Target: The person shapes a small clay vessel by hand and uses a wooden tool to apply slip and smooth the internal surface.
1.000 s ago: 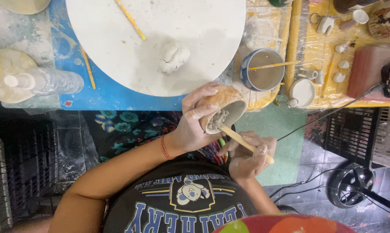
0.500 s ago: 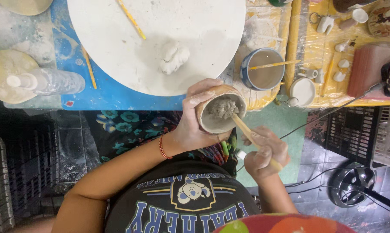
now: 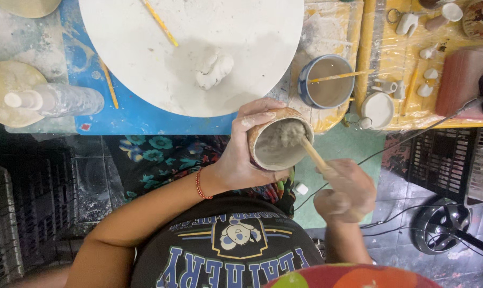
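At frame centre, the left hand grasps the round brown clay cup of grey slip, while the right hand, now lower right, clenches the wooden stick whose tip has entered the slip.

A blue table is sitting above the hands, a yellow plastic-covered bench is lying up to their right. Below them, green flooring is meeting dark wet tiles. Black crates are standing right of the hands; another crate is sitting far left.
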